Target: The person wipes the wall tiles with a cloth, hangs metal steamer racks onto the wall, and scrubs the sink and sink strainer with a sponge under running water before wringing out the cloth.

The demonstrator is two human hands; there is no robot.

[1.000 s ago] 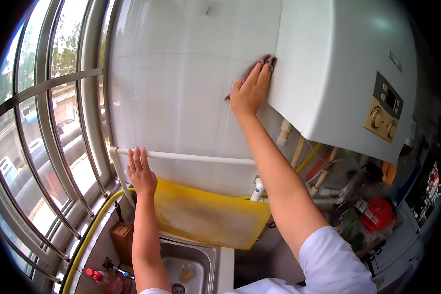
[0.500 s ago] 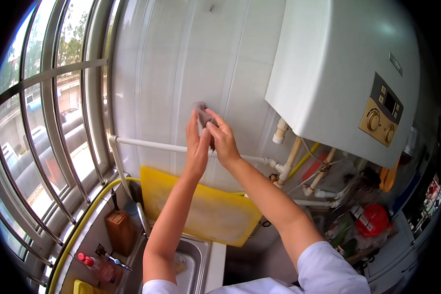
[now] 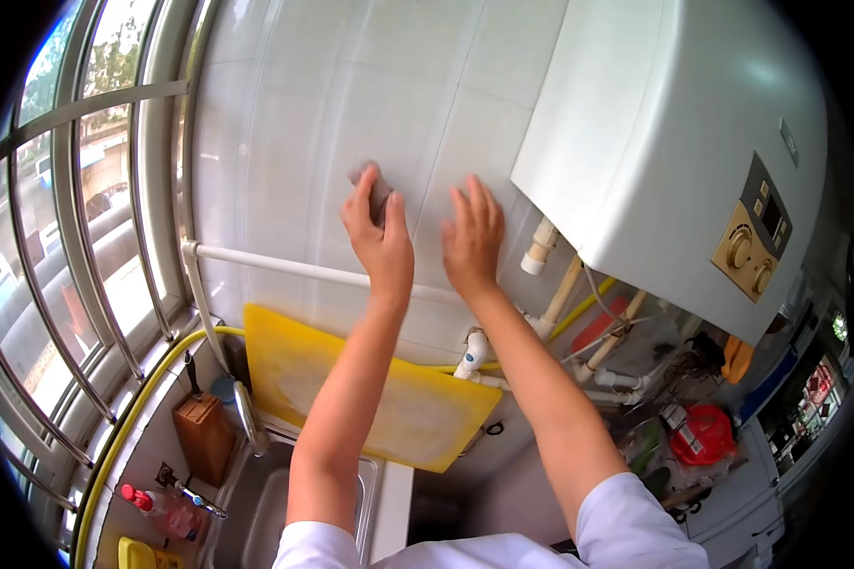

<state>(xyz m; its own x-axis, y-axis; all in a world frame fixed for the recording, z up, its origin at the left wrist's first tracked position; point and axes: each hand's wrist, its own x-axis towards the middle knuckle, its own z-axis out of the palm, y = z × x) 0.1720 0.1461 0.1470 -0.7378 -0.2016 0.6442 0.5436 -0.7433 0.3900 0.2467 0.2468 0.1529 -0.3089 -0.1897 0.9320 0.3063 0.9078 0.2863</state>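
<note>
A small, soft, mauve-grey cloth (image 3: 381, 199) is sitting near the middle of the frame, above centre, in front of a glossy white tiled wall (image 3: 332, 114). It is showing as a crumpled, matt bundle, darker in its folds, with one blurred corner poking out at the upper left of the fingers; its remaining part is hiding in the palm. The person's left hand (image 3: 384, 251) is gripping it, thumb and fingers curling around the bundle. The right hand (image 3: 473, 245) is hovering just beside it, to the right in the frame, holding nothing, its fingers slightly spread; whether it is touching the tiles, I cannot tell. At the lower left, a brown wooden knife block (image 3: 204, 436) is standing upright and holding a black-handled tool (image 3: 192, 373). Below it, a clear plastic bottle with a red cap (image 3: 173, 517) is showing a pinkish tint, and I cannot tell whether that is coming from liquid or plastic. A yellow plastic container (image 3: 140, 555) is running off the bottom edge, its contents not showing. To the right of these, a stainless-steel sink (image 3: 261, 503) is lying partly behind the left forearm.
</note>
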